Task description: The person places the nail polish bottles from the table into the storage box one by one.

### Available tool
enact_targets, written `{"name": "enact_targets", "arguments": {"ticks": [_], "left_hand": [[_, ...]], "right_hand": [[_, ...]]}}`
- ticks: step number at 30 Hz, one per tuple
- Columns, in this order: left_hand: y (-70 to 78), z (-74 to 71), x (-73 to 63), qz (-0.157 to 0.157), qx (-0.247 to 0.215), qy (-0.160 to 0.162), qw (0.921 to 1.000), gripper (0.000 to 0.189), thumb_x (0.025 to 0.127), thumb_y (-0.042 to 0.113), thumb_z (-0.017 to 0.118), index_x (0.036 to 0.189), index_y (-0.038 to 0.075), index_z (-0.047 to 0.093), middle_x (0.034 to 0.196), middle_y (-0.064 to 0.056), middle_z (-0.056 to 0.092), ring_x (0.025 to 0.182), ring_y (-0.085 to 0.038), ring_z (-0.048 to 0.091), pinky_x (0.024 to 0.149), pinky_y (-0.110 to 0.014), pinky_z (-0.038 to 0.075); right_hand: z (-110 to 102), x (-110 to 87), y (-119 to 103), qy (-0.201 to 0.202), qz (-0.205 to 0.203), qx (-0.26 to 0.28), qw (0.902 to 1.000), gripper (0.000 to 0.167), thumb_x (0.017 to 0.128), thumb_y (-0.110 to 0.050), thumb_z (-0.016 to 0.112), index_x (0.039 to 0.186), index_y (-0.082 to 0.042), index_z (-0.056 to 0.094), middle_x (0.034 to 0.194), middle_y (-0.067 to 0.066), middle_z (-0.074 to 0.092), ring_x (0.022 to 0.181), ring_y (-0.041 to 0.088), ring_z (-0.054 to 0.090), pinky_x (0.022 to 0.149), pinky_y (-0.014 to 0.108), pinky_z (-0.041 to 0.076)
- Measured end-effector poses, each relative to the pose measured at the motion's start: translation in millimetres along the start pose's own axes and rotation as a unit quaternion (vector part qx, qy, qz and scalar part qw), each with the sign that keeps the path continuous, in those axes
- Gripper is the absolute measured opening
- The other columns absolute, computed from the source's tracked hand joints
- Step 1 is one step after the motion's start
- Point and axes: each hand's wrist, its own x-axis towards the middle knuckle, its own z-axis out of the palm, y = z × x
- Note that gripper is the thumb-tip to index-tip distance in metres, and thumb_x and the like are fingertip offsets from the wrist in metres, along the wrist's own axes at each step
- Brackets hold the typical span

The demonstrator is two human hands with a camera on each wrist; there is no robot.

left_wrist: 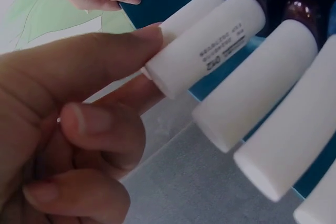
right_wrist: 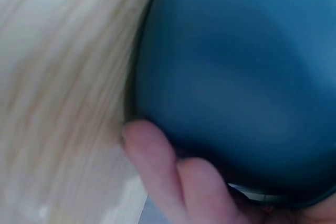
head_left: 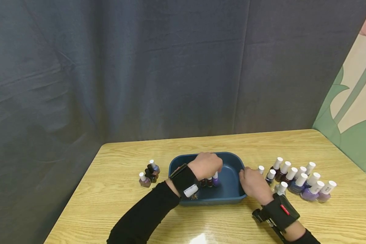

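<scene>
A blue plastic bin (head_left: 233, 178) stands on the table, with several white-capped nail polish bottles inside at its left part. My left hand (head_left: 205, 164) reaches over the bin. In the left wrist view, thumb and forefinger pinch the white cap of a purple nail polish bottle (left_wrist: 191, 17). Dark nail polish bottles (left_wrist: 303, 11) stand beside it in a row, their white caps side by side. At the bin's right end, my right hand (head_left: 254, 183) grips the rim; the right wrist view shows its fingers (right_wrist: 152, 158) against the blue wall. My left forearm hides part of the bin.
Right of the bin stand several white-capped nail polish bottles (head_left: 310, 193) in purple, blue and dark shades, close to my right wrist. A small group of bottles (head_left: 145, 181), some black-capped, sits left of the bin. A dark curtain (head_left: 177, 74) hangs behind the wooden table (head_left: 116, 203).
</scene>
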Motion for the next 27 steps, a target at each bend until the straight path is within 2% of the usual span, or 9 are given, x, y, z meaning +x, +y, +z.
{"name": "enact_targets", "arguments": {"ticks": [7,10,13,17,20,24,27], "left_hand": [[1.7,0.6,1.2,0.001,-0.012,-0.011,0.9999,0.014,0.086,0.02,0.064,0.097,0.02,0.071,0.09,0.008,0.069,0.073,-0.005,0.059,0.068,-0.022,0.048],[-1.2,-3.2,-3.2,-0.005,-0.035,0.0,0.9994,0.021,0.086,0.025,0.064,0.106,0.021,0.068,0.099,0.008,0.068,0.082,-0.005,0.062,0.072,-0.022,0.049],[-6.7,-11.1,-13.0,-0.011,-0.046,0.029,0.9985,0.025,0.087,0.028,0.063,0.111,0.022,0.066,0.106,0.006,0.067,0.087,-0.007,0.063,0.073,-0.022,0.049],[-17.0,-21.5,-35.1,-0.035,-0.063,0.085,0.9937,0.024,0.088,0.029,0.062,0.109,0.021,0.067,0.101,0.006,0.068,0.08,-0.007,0.062,0.064,-0.02,0.047],[-25.6,-26.4,-57.6,-0.067,-0.094,0.123,0.9856,0.024,0.087,0.031,0.062,0.108,0.021,0.067,0.092,0.006,0.068,0.071,-0.006,0.059,0.058,-0.018,0.042],[-36.8,-26.6,-91.6,-0.116,-0.132,0.179,0.968,0.022,0.085,0.032,0.064,0.104,0.021,0.068,0.084,0.006,0.068,0.063,-0.006,0.055,0.051,-0.018,0.037],[-46.7,-20.4,-116.1,-0.169,-0.155,0.206,0.9513,0.022,0.083,0.032,0.066,0.102,0.02,0.069,0.081,0.006,0.069,0.056,-0.005,0.051,0.047,-0.02,0.035]], "right_hand": [[0,-0.6,0,-0.004,0.006,0.005,1.0,0.031,0.095,-0.011,0.034,0.084,0.009,0.054,0.062,0.01,0.045,0.052,0.02,0.045,0.05,0.03,0.034],[0,-0.3,0,0.0,0.001,0.004,1.0,0.031,0.095,-0.011,0.035,0.084,0.01,0.055,0.062,0.01,0.046,0.052,0.02,0.046,0.05,0.031,0.035],[0,-0.1,1,0.005,-0.002,0.004,1.0,0.031,0.096,-0.011,0.035,0.083,0.01,0.055,0.062,0.01,0.047,0.053,0.021,0.048,0.05,0.033,0.037],[1,-0.5,1,0.012,-0.006,0.002,0.9999,0.031,0.096,-0.011,0.035,0.083,0.009,0.055,0.063,0.01,0.048,0.054,0.021,0.049,0.051,0.034,0.038],[1,-0.4,1,0.017,-0.011,0.0,0.9998,0.031,0.096,-0.011,0.035,0.082,0.008,0.055,0.062,0.01,0.048,0.054,0.021,0.05,0.051,0.034,0.039],[1,-0.7,1,0.021,-0.015,0.0,0.9997,0.03,0.095,-0.01,0.036,0.081,0.008,0.055,0.062,0.009,0.047,0.053,0.02,0.048,0.05,0.034,0.038],[0,-1.4,0,0.019,-0.015,0.002,0.9997,0.029,0.095,-0.01,0.036,0.082,0.008,0.055,0.062,0.009,0.047,0.053,0.02,0.047,0.051,0.033,0.037]]}}
